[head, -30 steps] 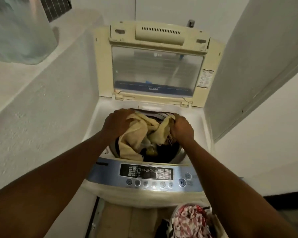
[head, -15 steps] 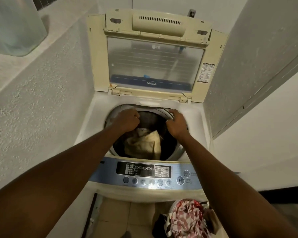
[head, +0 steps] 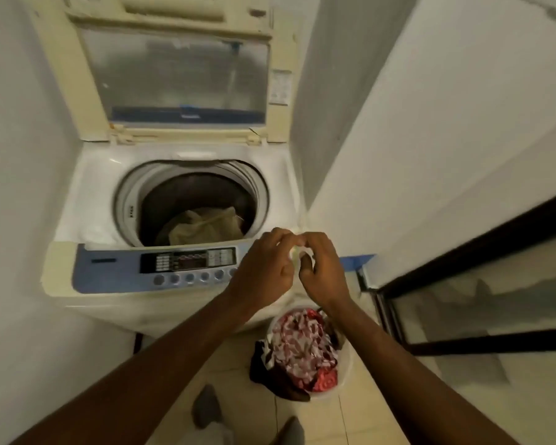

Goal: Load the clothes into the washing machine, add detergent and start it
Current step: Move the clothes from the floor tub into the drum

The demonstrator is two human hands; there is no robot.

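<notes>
clothes (head: pixel 206 227) in drum (lid up)

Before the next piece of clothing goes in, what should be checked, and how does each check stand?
1. Lid up: ok.
2. Room in the drum: ok, only a beige cloth lies at the bottom.
3. More laundry to load: ok, the basket holds red and white clothes.
4. Hands free: not ok, left hand and right hand pinch a small white thing.
5. Detergent nearby: cannot tell.
</notes>
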